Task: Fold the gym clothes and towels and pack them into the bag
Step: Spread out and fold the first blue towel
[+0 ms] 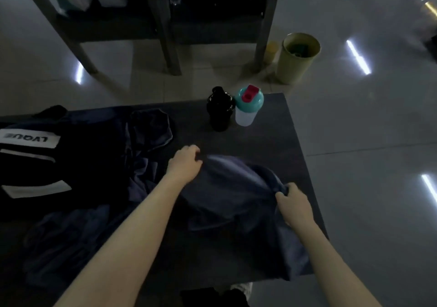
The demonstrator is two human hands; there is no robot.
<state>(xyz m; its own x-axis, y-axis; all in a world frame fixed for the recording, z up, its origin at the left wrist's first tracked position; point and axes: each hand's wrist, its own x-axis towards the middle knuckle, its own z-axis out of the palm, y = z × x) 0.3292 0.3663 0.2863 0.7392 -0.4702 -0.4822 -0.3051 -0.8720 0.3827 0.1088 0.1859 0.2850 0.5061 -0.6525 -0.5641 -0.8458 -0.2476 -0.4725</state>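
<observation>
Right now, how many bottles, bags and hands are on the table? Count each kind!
Bottles: 2 (black bottle, teal-lidded shaker)
Bags: 1 (black bag)
Hands: 2 (left hand, right hand, both holding the blue cloth)
Total: 5

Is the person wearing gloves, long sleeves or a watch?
No. The left forearm and right forearm are bare as far as the picture shows, with no sleeves. The left hand and right hand wear no gloves. I see no watch, bracelet or ring, though the picture is dim.
</observation>
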